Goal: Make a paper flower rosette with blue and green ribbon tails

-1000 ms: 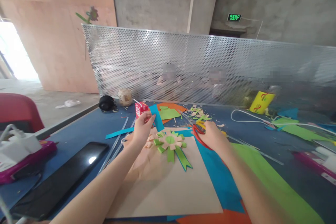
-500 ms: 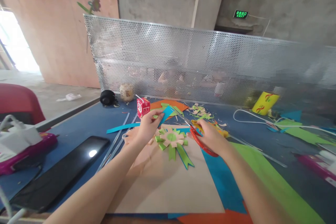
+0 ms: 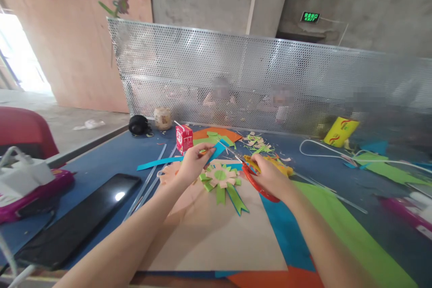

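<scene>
My left hand (image 3: 195, 162) pinches a blue strip (image 3: 221, 147), whose long tail runs left over the desk. In my right hand (image 3: 268, 175) are scissors (image 3: 251, 168) with red and yellow handles; their blades reach up to the strip's free end. Whether the blades touch the strip I cannot tell. Below and between my hands lies a green and peach layered rosette (image 3: 221, 176) with green notched tails, one edged in blue. It rests on a large peach sheet (image 3: 216, 238). Another peach piece with looped edges (image 3: 168, 173) is partly hidden by my left wrist.
A red drink carton (image 3: 184, 139) with a straw stands behind my left hand. Green and peach scraps (image 3: 258, 143) lie farther back. A black phone (image 3: 81, 220) is at left; green sheets (image 3: 337, 225) lie at right. A perforated metal screen (image 3: 202, 72) borders the desk's back.
My left hand has shifted slightly right with the blue strip, and the strip's free end has moved right along the scissor blades. My right hand stays nearly in place.
</scene>
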Demonstrator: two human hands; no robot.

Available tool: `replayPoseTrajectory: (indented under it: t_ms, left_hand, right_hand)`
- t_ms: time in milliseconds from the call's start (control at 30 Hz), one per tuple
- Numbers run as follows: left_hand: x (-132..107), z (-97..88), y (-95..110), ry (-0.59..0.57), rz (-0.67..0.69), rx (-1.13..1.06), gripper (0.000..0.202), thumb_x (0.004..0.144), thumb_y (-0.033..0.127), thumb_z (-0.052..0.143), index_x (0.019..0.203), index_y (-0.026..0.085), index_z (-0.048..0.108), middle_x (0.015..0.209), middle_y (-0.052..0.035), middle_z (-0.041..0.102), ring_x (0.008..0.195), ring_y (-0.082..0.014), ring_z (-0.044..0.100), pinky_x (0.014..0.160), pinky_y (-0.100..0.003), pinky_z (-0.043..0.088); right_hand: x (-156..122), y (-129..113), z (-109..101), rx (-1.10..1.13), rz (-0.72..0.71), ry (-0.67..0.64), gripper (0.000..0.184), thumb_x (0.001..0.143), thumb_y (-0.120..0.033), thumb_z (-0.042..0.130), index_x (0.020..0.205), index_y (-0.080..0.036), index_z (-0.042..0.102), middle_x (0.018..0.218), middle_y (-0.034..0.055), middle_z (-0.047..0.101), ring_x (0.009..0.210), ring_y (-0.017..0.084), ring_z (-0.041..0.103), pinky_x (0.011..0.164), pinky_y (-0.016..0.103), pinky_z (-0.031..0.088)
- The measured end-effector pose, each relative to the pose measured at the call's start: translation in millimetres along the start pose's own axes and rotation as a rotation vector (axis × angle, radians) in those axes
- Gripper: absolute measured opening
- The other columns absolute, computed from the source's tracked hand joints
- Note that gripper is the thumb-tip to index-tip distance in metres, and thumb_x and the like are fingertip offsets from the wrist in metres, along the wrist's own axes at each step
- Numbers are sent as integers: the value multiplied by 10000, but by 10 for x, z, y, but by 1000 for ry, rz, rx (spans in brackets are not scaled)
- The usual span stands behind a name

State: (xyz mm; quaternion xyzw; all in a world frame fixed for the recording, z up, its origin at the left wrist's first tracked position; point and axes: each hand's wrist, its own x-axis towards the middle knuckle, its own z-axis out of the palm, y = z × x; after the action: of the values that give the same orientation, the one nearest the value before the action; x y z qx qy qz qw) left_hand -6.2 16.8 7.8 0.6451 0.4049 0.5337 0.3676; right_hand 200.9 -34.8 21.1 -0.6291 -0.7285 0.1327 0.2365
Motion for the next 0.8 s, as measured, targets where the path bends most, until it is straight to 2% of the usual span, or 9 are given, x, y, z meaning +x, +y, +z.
replayPoseTrajectory:
  t_ms: [167, 567, 800]
  left_hand:
    - [4, -3, -17, 5, -9, -9, 257, 705, 369, 580, 840, 154, 615, 574, 33, 513, 373, -47, 415, 359, -181, 345]
    - [8, -3, -20, 4, -2, -32, 243, 693, 382, 593, 810, 172, 630, 615, 21, 535, 369, -46, 408, 364, -196, 336]
    - [18, -1, -50, -6, 2, -28, 249, 709, 396, 586, 810, 172, 627, 632, 22, 531, 377, -42, 404, 369, -192, 339]
  right_hand:
    - [11, 21, 11, 3, -5, 4, 339, 723, -530, 514, 810, -228, 387, 803, 16, 570, 701, 196, 541, 547, 244, 340]
    - [0, -2, 6, 25, -38, 17, 353, 731, -544, 486, 692, -226, 336, 621, -39, 499, 545, 144, 463, 503, 228, 305]
    - [13, 21, 14, 23, -57, 47, 309, 701, -454, 536, 669, -224, 332, 600, -57, 478, 517, 123, 440, 483, 212, 286]
